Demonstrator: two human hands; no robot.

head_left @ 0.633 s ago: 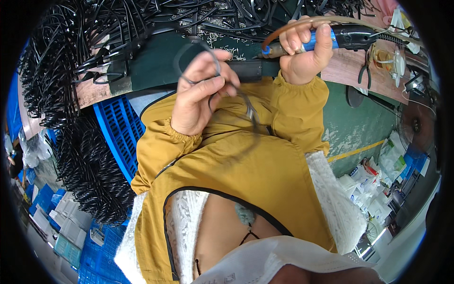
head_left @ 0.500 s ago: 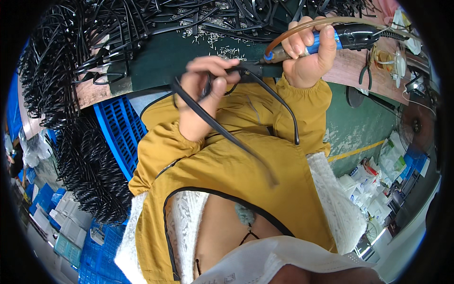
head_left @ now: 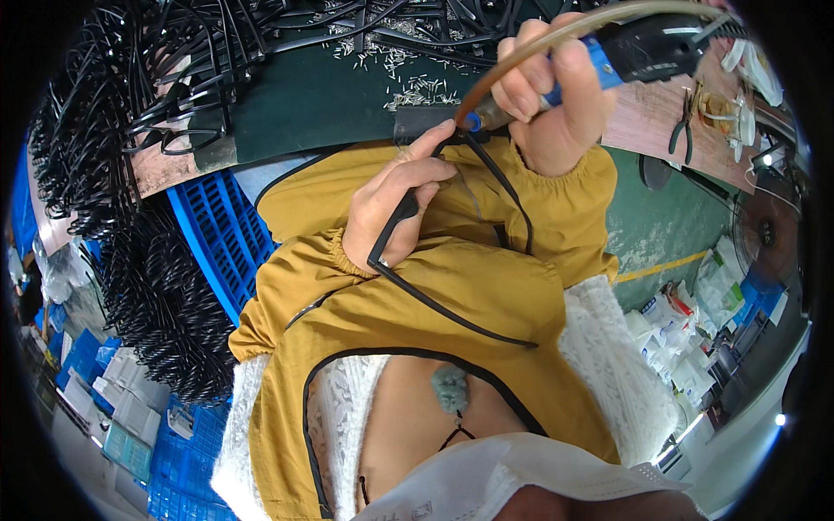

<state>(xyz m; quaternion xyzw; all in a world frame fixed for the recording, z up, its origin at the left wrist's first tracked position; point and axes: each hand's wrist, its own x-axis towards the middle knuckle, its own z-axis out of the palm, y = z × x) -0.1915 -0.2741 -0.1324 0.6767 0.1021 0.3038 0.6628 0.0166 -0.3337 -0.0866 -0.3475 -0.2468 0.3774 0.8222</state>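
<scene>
In my left hand [head_left: 387, 204] is a black eyeglasses frame [head_left: 452, 308], gripped by its front part at the table edge. One temple hangs over my yellow apron toward the right, and the other slants down beside my right sleeve. My right hand [head_left: 560, 113] is wrapped round an electric screwdriver [head_left: 621, 61] with a blue and black body. Its tip points left and down, close to the fingertips of my left hand at the frame. Fingers hide the exact contact point. A brown hose [head_left: 599, 19] arches over the screwdriver to its blue-collared nose.
Loose small screws [head_left: 424, 92] lie scattered on the dark green mat [head_left: 295, 100]. Piles of black glasses frames [head_left: 165, 286] fill the left side. Below the table edge stands a blue basket [head_left: 221, 239]. Pliers [head_left: 686, 130] lie on the right, by a fan [head_left: 764, 230].
The screwdriver in my right hand has come left and down to the glasses frame. My left hand has turned and lowered slightly, and the frame it holds has swung round.
</scene>
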